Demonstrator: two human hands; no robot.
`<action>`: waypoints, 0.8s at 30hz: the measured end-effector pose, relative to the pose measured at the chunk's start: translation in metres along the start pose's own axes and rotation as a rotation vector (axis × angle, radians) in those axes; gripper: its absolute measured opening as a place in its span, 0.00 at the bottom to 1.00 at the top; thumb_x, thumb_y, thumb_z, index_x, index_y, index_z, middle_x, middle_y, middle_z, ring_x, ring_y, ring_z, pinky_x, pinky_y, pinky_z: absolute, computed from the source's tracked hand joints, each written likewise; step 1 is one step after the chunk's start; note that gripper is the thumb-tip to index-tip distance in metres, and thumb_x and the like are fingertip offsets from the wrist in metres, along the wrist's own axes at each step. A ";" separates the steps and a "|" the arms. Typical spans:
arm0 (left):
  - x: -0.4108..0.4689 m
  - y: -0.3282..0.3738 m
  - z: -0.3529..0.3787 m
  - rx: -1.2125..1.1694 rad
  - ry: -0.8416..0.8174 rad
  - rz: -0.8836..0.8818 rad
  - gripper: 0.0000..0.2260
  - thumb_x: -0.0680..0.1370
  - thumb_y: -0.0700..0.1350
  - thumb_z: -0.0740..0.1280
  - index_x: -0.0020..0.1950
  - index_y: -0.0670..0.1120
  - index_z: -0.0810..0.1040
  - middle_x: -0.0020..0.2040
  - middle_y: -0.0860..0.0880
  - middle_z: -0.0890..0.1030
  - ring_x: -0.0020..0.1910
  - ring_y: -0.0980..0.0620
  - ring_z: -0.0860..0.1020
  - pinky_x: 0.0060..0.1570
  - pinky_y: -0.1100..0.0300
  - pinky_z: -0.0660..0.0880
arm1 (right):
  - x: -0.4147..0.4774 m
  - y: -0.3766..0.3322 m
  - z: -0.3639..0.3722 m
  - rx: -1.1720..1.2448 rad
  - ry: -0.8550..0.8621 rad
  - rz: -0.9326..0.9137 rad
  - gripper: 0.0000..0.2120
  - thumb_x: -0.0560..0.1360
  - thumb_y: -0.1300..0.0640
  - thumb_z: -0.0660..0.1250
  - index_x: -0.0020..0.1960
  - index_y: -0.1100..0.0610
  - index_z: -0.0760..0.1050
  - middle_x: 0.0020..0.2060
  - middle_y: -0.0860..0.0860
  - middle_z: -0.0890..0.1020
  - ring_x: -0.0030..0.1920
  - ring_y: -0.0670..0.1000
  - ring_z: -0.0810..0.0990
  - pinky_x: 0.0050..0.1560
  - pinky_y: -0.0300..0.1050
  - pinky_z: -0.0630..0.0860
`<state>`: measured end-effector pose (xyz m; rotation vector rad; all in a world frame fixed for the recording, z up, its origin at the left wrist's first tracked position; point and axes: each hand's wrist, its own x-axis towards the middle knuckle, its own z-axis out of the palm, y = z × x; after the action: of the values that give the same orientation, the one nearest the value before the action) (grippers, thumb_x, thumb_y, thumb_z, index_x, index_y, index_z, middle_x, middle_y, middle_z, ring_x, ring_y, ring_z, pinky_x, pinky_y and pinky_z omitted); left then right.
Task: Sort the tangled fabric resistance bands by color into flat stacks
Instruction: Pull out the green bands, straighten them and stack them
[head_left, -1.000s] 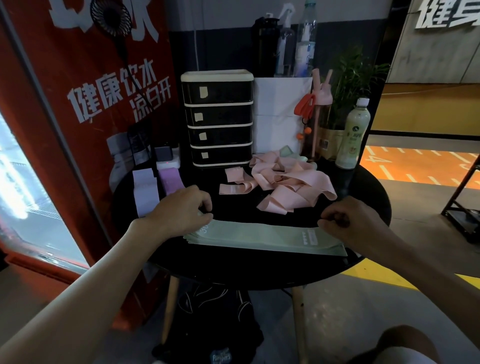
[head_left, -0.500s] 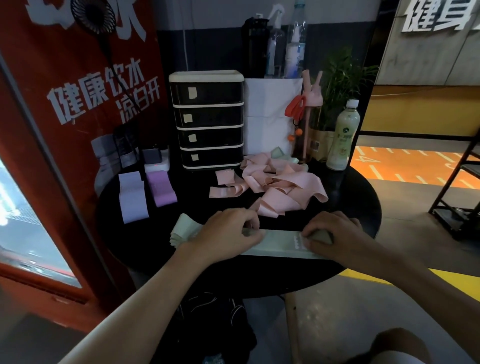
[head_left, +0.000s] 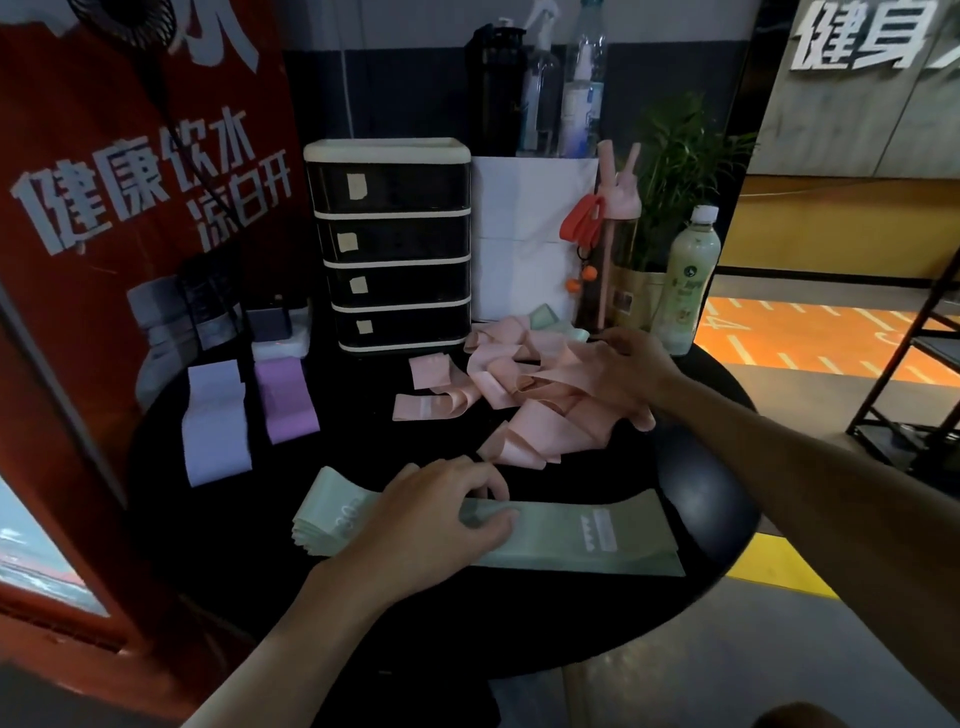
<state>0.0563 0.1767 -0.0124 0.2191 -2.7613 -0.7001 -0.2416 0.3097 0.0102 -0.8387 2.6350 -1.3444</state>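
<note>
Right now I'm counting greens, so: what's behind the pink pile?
A green band peeks out behind the pink pile, before the white box. The pile covers its lower part; more may hide there.

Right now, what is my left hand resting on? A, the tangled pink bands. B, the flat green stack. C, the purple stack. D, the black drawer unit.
B: the left hand lies with its fingers on the green stack at the near edge of the table, while the right hand is over the pink bands farther back.
</note>
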 end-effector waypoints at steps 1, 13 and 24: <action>0.001 -0.001 0.001 -0.003 0.001 0.002 0.09 0.76 0.62 0.66 0.49 0.58 0.77 0.46 0.61 0.76 0.49 0.65 0.71 0.49 0.63 0.67 | 0.013 0.006 0.003 0.001 -0.022 0.036 0.16 0.79 0.54 0.62 0.65 0.56 0.75 0.59 0.54 0.80 0.55 0.51 0.78 0.48 0.36 0.75; 0.002 -0.006 0.006 0.014 0.026 0.032 0.10 0.76 0.63 0.64 0.49 0.59 0.76 0.47 0.62 0.76 0.51 0.66 0.70 0.51 0.66 0.65 | 0.043 0.022 0.022 0.028 0.008 0.226 0.11 0.74 0.41 0.66 0.45 0.45 0.82 0.50 0.54 0.82 0.54 0.57 0.78 0.52 0.46 0.79; 0.001 -0.005 0.004 0.009 0.003 0.017 0.11 0.76 0.64 0.64 0.50 0.59 0.76 0.47 0.62 0.76 0.50 0.66 0.69 0.48 0.67 0.64 | 0.020 -0.008 -0.001 0.176 -0.038 -0.040 0.13 0.72 0.66 0.71 0.33 0.72 0.74 0.34 0.59 0.73 0.34 0.50 0.70 0.32 0.40 0.68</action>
<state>0.0548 0.1741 -0.0178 0.1979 -2.7612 -0.6821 -0.2549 0.2964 0.0205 -0.8869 2.4402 -1.5273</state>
